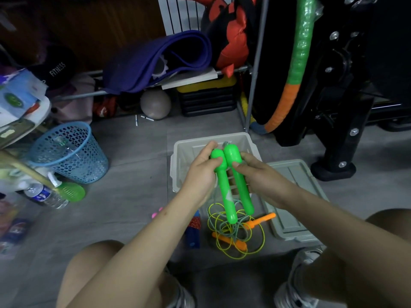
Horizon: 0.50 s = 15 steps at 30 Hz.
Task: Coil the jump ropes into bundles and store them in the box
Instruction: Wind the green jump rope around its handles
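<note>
Nearest, two bare knees and grey shoes [295, 294] at the bottom edge, partly cut off. Just beyond, on the grey floor [124, 214], a loose tangle of yellow cord [255, 245] with two orange handles [260, 220], one half buried under the loops; to its left a blue-and-red object [194, 230], mostly hidden behind the left forearm, impossible to identify. A pink speck beside it, too small to tell.

Above the tangle, two green handles [231, 185] side by side, thick ends up, a thin grey-green cord [235, 227] trailing from them into the yellow loops. Left hand [200, 174] curled round the left handle's knob, thumb across it; right hand [258, 176] gripping the right handle, thumb pressed on its side, fingers hidden behind.

Behind the hands, an open grey box [178, 165], its inside largely blocked by hands and handles. Its lid [295, 196] flat on the floor just to the right, partly covered by the right forearm.

Further left, a blue mesh basket [71, 156], a water bottle [44, 195], a green disc. Farthest, a rolled purple mat [160, 61], a grey ball [155, 103], a green-and-orange hoop [293, 70], black equipment, blurred clutter at the left edge.
</note>
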Tool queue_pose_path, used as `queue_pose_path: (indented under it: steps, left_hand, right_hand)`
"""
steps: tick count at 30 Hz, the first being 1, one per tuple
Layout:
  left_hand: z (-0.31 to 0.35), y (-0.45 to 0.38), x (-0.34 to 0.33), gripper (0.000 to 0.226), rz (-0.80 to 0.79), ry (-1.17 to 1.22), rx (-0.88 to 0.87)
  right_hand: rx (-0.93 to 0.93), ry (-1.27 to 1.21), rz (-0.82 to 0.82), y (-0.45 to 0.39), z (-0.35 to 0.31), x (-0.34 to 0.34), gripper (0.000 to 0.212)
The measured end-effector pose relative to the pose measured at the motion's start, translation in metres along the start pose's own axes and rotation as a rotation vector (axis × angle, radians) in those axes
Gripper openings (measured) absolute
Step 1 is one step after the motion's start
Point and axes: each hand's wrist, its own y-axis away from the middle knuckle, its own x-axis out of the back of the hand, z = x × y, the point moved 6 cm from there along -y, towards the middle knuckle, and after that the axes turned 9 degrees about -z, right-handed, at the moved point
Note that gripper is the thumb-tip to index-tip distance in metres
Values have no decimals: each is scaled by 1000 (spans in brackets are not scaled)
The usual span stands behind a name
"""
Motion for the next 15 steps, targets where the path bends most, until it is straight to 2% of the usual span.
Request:
queue_pose_path:
  steps: [3,5,8,10,12,14,15]
  left_hand:
    - [4,4,-3,58,-16,-202,-98]
    - [5,6,-2,63,28,-203,-134]
    - [8,8,2,67,112,-90,-114]
    - [9,7,7,70,145,-147,-74]
    - [7,8,12,59,153,-244,20]
    - [0,9,7,26,31,-203,116]
    - [-5,11,2,20,-33,-150,142]
  right_hand:
    - [35,-77,-143,-1,1,-11,46]
    - [56,-79,-167,-1,0,-16,54]
    - [78,-105,-150,-2,-2,-17,49]
    - [89,-84,-113,-2,-5,-14,43]
    - [99,-22,-71,-3,-9,-9,40]
    - [107,77,-76,-3,-13,-7,41]
    - [102,138,-97,-2,-14,-7,43]
